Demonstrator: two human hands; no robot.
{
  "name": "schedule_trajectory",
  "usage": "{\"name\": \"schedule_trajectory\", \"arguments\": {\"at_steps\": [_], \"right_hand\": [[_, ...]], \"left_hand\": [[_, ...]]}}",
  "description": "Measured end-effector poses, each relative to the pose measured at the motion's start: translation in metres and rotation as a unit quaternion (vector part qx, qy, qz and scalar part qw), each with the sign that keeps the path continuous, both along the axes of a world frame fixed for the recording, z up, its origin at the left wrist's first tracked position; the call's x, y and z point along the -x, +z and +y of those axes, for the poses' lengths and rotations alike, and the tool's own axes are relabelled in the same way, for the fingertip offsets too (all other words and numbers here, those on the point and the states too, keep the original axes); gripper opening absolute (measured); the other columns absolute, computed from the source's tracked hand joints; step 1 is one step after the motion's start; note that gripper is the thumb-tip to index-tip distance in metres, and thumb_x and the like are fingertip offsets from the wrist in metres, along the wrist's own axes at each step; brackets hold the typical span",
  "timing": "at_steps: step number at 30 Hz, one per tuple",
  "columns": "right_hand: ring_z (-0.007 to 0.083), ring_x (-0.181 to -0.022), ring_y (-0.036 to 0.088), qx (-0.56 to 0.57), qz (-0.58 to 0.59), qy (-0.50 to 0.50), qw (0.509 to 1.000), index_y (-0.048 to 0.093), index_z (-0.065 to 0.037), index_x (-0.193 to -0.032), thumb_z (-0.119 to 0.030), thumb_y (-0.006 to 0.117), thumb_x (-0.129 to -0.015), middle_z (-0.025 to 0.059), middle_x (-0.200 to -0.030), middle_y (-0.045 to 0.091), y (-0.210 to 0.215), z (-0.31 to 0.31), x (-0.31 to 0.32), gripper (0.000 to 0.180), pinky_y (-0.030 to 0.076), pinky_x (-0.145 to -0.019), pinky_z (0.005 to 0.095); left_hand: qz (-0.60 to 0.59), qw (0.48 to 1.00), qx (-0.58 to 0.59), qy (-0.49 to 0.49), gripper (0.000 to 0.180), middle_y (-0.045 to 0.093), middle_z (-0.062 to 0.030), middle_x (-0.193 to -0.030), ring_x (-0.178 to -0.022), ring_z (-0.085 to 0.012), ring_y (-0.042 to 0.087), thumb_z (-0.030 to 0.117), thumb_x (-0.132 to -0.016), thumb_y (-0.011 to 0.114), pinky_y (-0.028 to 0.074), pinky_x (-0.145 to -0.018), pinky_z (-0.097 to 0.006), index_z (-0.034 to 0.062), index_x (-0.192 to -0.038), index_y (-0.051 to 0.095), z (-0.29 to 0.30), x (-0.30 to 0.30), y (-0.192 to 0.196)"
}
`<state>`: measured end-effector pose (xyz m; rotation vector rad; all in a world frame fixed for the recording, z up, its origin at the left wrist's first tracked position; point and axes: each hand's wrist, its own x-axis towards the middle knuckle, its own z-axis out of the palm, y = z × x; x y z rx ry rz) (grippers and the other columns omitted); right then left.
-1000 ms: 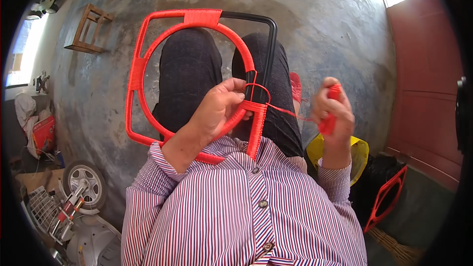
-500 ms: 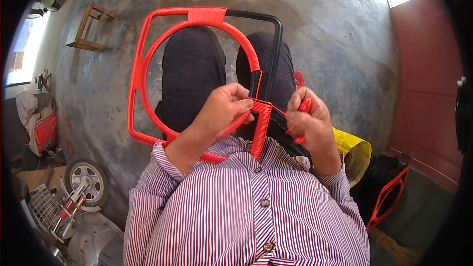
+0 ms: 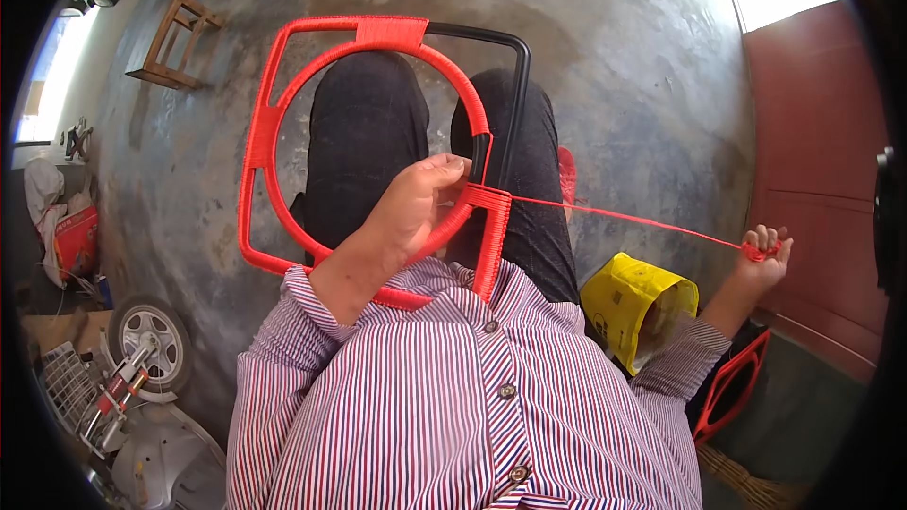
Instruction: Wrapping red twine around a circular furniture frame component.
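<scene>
A squarish frame with a ring inside it [image 3: 261,137] rests across my thighs. Red cord wraps most of it, while the upper right of the outer bar [image 3: 521,85] and a short piece of the ring show bare black. My left hand [image 3: 408,208] is closed on the right side of the ring, by the wrapped bridge joining ring and outer bar; some fingertips are hidden behind it. From that bridge a taut red cord [image 3: 642,216] runs to my right hand [image 3: 767,264], stretched far out to the right and closed around a small bundle of the cord.
Beside my right thigh stands an open yellow bag [image 3: 619,302]. Another red frame [image 3: 737,387] leans at the lower right, near a red door [image 3: 817,161]. A wooden stool [image 3: 170,42] lies far left; a wheeled machine [image 3: 151,345] is at lower left.
My right hand has swung far out to the right with the cord bundle, drawing the cord into a long straight line. My left hand stays on the ring, and the frame has barely shifted.
</scene>
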<state>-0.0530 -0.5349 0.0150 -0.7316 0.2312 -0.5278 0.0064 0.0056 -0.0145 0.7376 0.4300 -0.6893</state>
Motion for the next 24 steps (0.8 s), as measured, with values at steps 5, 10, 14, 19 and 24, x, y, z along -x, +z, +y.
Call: {"name": "schedule_trajectory", "arguments": {"at_steps": [5,10,14,19,24], "right_hand": [[0.0159,-0.081,0.057,0.204,0.166,0.247,0.933,0.06,-0.001,-0.119,-0.006,0.05,-0.079,0.0058,-0.09,0.059,0.018,0.185,-0.006,0.042,0.05,-0.073,0.0293],[0.0324,-0.071,0.066,0.596,0.11,0.471,0.641,0.056,0.0,-0.119,-0.005,0.068,-0.079,0.0168,-0.084,0.069,0.012,0.307,-0.021,0.043,0.05,-0.068,0.0374],[0.0404,-0.082,0.067,0.632,0.155,0.429,0.626,0.048,0.002,-0.118,-0.008,0.066,-0.079,0.0224,-0.086,0.069,0.003,0.325,-0.042,0.045,0.051,-0.068,0.044],[0.0384,-0.083,0.068,0.6,0.117,0.404,0.681,0.05,0.002,-0.111,-0.008,0.07,-0.077,0.0232,-0.085,0.068,-0.012,0.331,-0.05,0.041,0.052,-0.071,0.0414],[0.035,-0.085,0.07,0.575,0.145,0.42,0.687,0.052,0.002,-0.11,-0.007,0.073,-0.075,0.0211,-0.087,0.069,-0.004,0.334,-0.055,0.042,0.053,-0.074,0.0395]], "left_hand": [[-0.015,0.999,-0.037,-0.013,0.02,0.067,-0.0089,-0.103,-0.088,-0.0169,0.067,0.003,-0.097,0.049,0.056,-0.075,-0.031,0.0005,-0.115,0.057,-0.007,0.0,0.007],[-0.007,0.998,-0.038,-0.046,0.023,0.068,-0.0105,-0.104,-0.09,-0.0179,0.068,0.001,-0.095,0.054,0.059,-0.074,-0.033,-0.0008,-0.118,0.055,0.001,0.002,0.005],[0.018,0.998,-0.012,-0.065,0.024,0.068,-0.0114,-0.1,-0.088,-0.0187,0.069,0.005,-0.094,0.058,0.059,-0.07,-0.034,-0.0003,-0.117,0.055,-0.001,0.002,0.009],[0.041,0.994,0.004,-0.1,0.016,0.068,-0.0105,-0.092,-0.072,-0.018,0.068,0.005,-0.094,0.059,0.058,-0.061,-0.033,0.0006,-0.109,0.058,0.004,0.0,0.0],[0.024,0.992,-0.012,-0.121,0.009,0.067,-0.0088,-0.089,-0.067,-0.016,0.065,0.004,-0.094,0.058,0.055,-0.06,-0.03,0.0012,-0.103,0.06,0.004,-0.002,-0.008]]}}
